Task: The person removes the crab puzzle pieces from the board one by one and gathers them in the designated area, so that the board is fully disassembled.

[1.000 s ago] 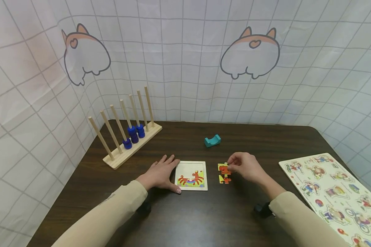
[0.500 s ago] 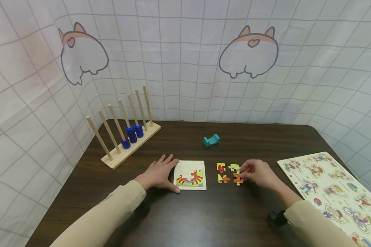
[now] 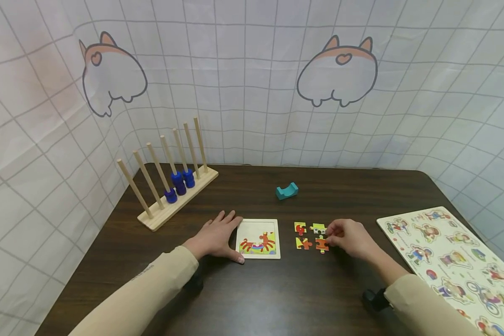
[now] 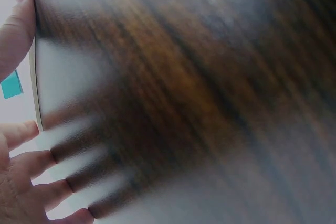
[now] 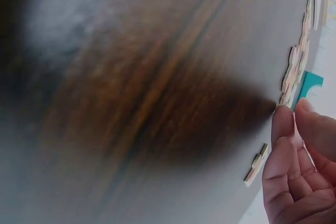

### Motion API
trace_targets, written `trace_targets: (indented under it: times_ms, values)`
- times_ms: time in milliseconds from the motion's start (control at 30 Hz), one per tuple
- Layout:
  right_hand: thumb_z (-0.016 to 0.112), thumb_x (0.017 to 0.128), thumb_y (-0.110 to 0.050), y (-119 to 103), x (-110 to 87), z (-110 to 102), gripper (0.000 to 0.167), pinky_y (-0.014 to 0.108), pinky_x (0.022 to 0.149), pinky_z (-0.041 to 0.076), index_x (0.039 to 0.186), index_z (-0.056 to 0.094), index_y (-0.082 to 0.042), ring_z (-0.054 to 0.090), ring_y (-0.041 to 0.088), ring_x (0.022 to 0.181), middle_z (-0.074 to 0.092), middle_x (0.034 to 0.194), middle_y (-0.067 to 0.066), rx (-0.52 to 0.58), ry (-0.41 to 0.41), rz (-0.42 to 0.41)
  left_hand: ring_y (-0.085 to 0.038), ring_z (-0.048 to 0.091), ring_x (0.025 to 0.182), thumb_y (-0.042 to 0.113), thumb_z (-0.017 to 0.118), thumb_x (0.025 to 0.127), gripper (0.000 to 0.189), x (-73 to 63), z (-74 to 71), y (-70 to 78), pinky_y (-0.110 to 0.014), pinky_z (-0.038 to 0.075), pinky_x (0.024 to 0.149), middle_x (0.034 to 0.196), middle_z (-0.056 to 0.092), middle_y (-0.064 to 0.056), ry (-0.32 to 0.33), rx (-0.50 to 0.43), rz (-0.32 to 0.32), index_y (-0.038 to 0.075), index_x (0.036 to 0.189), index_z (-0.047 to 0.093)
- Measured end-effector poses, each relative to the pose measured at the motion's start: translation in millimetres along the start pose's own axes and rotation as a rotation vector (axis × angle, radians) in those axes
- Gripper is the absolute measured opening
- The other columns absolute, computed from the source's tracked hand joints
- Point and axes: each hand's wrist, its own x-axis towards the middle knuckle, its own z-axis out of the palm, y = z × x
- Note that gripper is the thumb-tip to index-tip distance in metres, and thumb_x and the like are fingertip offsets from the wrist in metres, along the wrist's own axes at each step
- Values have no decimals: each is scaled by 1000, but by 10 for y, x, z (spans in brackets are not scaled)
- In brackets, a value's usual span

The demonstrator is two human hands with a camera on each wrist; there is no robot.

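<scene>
Spread and gripping nothing, the left hand (image 3: pixel 215 236) touches the 9 o'clock edge of a puzzle tray (image 3: pixel 248 227), whose near half bears an animal picture (image 3: pixel 258 247). Bent-fingered, the right hand (image 3: pixel 350 238) has its fingertips at the 3 o'clock edge of an orange puzzle piece (image 3: pixel 321 245); whether it pinches that, I cannot tell. This piece and three yellow-patterned puzzle pieces (image 3: pixel 303 243) lie in two rows on the table (image 3: pixel 294 298), at the tray's 3 o'clock. Farther out at 3 lies a picture board (image 3: pixel 441 247); a teal block (image 3: pixel 287 192) sits at 1, a peg stand (image 3: pixel 161 216) with blue rings (image 3: pixel 179 185) at 10, a gridded curtain (image 3: pixel 252 116) beyond at 12.
</scene>
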Motion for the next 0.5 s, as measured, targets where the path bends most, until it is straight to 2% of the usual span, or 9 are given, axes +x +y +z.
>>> trace_targets:
  times_ms: [300,500]
  values:
    - [84,85,-17,35,-96,-12,28,29,68,51,106,73,-2,60,11,77,70,88,0,-89,-75,-80,-46,17,157,59,87,72,114,12,-7,1,-68,24,120,169,23,-19,1,9,-4,11,160,33]
    - [84,85,-16,37,-101,23,25,29,68,50,103,72,-3,58,11,77,67,87,1,-105,-72,-101,-46,18,156,59,87,72,114,10,10,0,-68,24,120,169,23,-19,0,11,-5,11,160,33]
